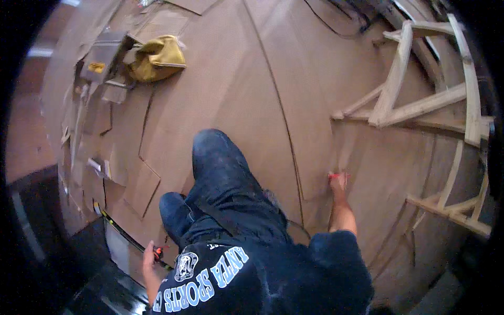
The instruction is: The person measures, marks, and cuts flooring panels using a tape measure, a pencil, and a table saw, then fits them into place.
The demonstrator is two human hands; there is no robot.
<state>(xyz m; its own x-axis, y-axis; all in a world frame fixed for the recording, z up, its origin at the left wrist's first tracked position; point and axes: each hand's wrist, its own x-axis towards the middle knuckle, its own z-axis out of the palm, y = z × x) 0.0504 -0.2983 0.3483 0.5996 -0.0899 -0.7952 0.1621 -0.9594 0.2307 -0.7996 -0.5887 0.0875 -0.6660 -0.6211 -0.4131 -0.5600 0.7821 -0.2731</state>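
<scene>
The left hand [148, 264] is curled at a red-and-black tape measure [158, 253], apparently gripping it, with a dark, yellow-edged blade [122, 230] reaching forward and leftward from that hand. Well apart from it and farther forward, the right hand [340, 186] looks closed on a slim red object [341, 175], too blurred to identify, just above brown cardboard sheeting [315, 152] that spreads ahead of both hands. A small wooden frame [448, 208] lies right of the right hand, a larger wooden frame [391, 86] farther forward there, and a yellow bag [169, 55] far ahead of the left hand.
</scene>
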